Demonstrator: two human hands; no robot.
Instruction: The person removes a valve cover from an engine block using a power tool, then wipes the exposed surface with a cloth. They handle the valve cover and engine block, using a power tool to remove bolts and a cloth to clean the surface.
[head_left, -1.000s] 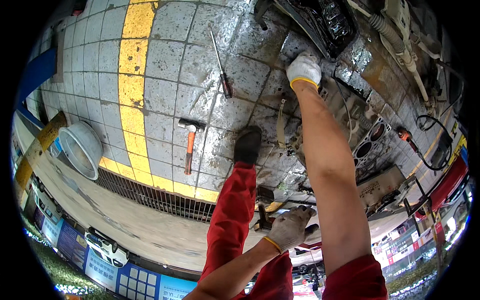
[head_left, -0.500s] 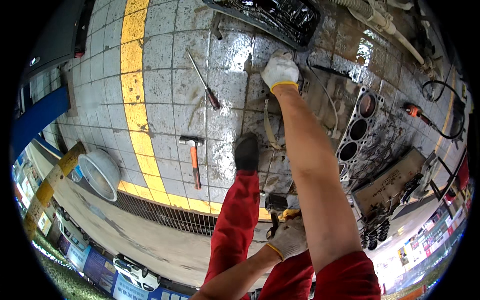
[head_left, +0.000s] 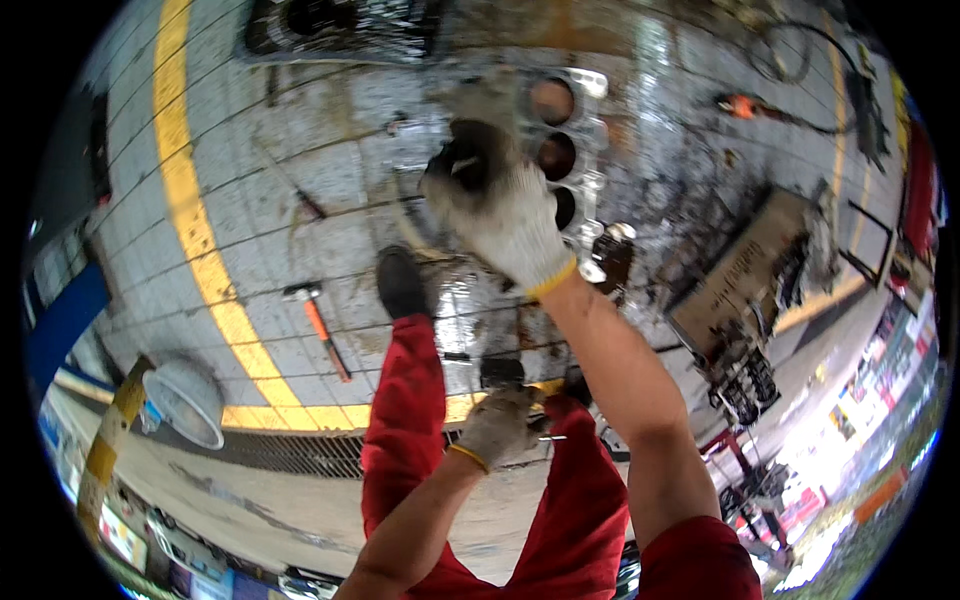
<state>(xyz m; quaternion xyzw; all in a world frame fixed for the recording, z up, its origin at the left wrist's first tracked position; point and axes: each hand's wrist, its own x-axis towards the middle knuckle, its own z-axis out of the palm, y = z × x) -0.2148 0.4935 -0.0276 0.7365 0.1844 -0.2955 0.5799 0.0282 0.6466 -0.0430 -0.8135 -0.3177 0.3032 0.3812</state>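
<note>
My right hand (head_left: 508, 218), in a white glove, is raised beside the engine block (head_left: 560, 120) with its row of round bores. Its fingers are closed around a dark, motion-blurred shape (head_left: 462, 158) that I cannot make out. My left hand (head_left: 497, 428), in a soiled glove, is low between my legs with curled fingers at a small metal tool, beside a black block (head_left: 502, 373); what it grips is unclear. A hammer (head_left: 328, 340) and a screwdriver (head_left: 305, 200) lie on the tiles to the left.
A black oil pan (head_left: 285, 40) lies at the top. An orange-handled tool (head_left: 742, 107) with a hose and a large dirty metal part (head_left: 725, 255) are on the right. A grey basin (head_left: 185, 405) stands beside a striped post (head_left: 110, 450); a drain grate (head_left: 335, 450) runs behind my feet.
My right hand has risen from the floor near the pan, a dark shape now in its fingers. My left hand has shifted slightly up and left. The view has swung, blurring the picture.
</note>
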